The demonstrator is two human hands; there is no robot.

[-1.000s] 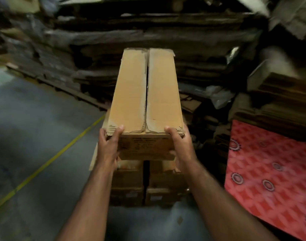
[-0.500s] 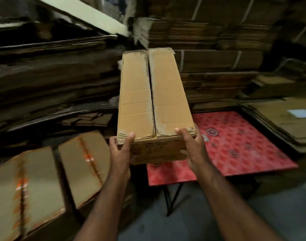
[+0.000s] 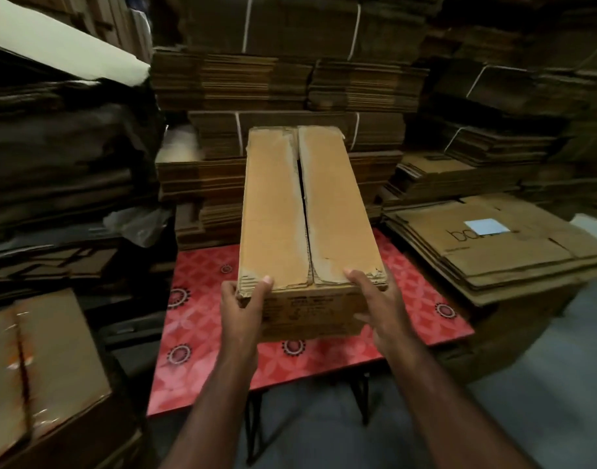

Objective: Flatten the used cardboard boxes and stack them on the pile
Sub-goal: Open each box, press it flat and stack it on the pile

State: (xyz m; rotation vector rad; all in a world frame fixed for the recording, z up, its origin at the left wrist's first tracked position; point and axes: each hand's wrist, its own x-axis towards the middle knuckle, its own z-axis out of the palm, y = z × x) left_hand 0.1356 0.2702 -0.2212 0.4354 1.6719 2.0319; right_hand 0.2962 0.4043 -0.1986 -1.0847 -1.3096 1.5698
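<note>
A long brown cardboard box (image 3: 304,211) with its two top flaps closed is held level over the red patterned table (image 3: 425,316). My left hand (image 3: 244,306) grips its near left corner, thumb on the top flap. My right hand (image 3: 378,299) grips the near right corner the same way. A pile of flattened boxes (image 3: 493,252) lies to the right of the table, a blue label on its top sheet.
Tall tied stacks of flattened cardboard (image 3: 290,79) fill the back wall. Dark crumpled cardboard heaps (image 3: 63,157) rise on the left. Taped closed boxes (image 3: 43,374) stand at the lower left. Grey floor (image 3: 544,418) shows at the lower right.
I have turned right with the box in both hands. The red table now lies straight under and in front of the box, and the flattened pile has come into view on the right.
</note>
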